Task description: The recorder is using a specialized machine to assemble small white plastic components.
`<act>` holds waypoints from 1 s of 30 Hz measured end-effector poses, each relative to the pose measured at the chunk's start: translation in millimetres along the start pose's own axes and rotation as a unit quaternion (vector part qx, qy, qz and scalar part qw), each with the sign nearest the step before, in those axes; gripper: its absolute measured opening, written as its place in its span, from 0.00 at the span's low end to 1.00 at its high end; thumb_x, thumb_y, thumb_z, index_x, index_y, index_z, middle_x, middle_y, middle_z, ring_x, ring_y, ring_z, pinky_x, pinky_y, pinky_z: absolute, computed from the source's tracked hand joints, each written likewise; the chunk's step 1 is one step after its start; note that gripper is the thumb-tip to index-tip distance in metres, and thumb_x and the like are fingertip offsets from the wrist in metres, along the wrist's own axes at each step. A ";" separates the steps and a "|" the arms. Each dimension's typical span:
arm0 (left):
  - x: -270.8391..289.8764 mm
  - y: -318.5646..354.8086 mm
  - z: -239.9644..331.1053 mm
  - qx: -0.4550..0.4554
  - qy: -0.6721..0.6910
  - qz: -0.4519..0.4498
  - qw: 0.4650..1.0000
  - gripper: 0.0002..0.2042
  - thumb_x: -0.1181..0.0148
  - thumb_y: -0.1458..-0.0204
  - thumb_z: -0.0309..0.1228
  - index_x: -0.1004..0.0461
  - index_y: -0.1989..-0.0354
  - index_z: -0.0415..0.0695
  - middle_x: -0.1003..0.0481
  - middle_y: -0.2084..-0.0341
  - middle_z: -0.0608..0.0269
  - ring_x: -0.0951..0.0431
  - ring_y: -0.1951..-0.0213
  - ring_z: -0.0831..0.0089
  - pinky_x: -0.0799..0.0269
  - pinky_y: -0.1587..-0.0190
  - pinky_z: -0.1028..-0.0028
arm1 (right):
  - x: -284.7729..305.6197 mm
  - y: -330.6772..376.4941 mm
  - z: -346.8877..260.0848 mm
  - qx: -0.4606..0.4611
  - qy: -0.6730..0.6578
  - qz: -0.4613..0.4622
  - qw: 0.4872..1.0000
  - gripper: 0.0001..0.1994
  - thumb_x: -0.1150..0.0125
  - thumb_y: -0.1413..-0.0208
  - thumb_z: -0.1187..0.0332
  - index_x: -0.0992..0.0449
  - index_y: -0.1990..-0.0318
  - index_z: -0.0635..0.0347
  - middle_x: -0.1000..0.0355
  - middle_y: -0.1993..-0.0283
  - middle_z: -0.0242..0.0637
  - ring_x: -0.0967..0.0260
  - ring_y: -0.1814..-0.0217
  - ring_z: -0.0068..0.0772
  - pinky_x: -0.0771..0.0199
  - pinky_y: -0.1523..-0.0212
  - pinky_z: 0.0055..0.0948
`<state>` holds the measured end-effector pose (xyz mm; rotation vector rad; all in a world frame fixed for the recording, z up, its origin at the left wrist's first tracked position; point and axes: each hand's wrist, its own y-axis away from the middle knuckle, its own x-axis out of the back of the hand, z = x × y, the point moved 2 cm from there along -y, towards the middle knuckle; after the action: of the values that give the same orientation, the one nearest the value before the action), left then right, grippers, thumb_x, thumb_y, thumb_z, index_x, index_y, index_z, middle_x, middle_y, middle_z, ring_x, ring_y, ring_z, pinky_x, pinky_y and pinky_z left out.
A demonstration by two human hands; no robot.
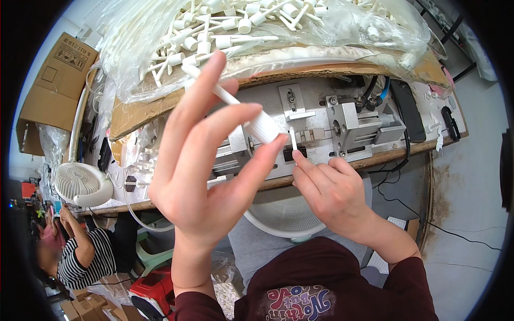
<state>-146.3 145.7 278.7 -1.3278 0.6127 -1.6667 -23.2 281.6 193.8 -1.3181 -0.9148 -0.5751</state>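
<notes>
Partly hidden capped rod (262,128), cropped left sleeve (199,306)

The ribbed cap (263,127) seems matt plastic, the fixture (350,123) smooth metal.

L hand (201,176) pinches a wht capped rod (263,128) btwn thumb & index finger, raised over the near side of the bench. R hand (334,192), to its right, has its index fingertip at the near end of a small wht stick (293,140), by a metal clamp unit (353,125). Far side: pile of similar wht pcs (230,24) on clear plastic. Blk phone (408,109) far R; wht fan (83,183) L; wht basket (284,216) near, below bench edge; co-worker in striped top (88,254) near L.
</notes>
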 end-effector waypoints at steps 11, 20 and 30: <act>2.4 39.1 14.8 0.093 0.017 -0.038 0.995 0.21 0.25 0.65 0.19 0.20 0.58 0.37 0.26 0.45 0.43 0.19 0.59 0.66 0.23 0.53 0.70 | 4.9 -14.7 4.5 -0.022 0.001 -0.062 0.998 0.06 0.39 0.57 0.70 0.26 0.71 0.60 0.20 0.56 0.49 0.31 0.80 0.20 0.35 0.74 0.21; -18.0 76.3 24.8 0.095 0.037 -0.088 0.991 0.16 0.28 0.58 0.20 0.19 0.57 0.33 0.22 0.50 0.46 0.19 0.69 0.70 0.22 0.66 0.73 | 39.5 -98.7 83.1 -0.088 -0.082 0.131 0.984 0.09 0.31 0.50 0.66 0.21 0.63 0.56 0.22 0.66 0.35 0.25 0.69 0.35 0.27 0.68 0.31; -58.0 78.2 27.7 0.072 -0.119 -0.204 0.969 0.13 0.29 0.55 0.28 0.18 0.59 0.41 0.19 0.51 0.61 0.23 0.78 0.74 0.31 0.74 0.76 | -6.5 -168.0 152.9 -0.204 -0.048 -0.088 0.974 0.13 0.33 0.51 0.69 0.24 0.59 0.66 0.24 0.61 0.49 0.25 0.56 0.46 0.25 0.54 0.39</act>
<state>-92.4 162.4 194.7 -1.5893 0.0742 -1.7943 -198.1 396.8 282.1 -1.6547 -1.0352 -0.8766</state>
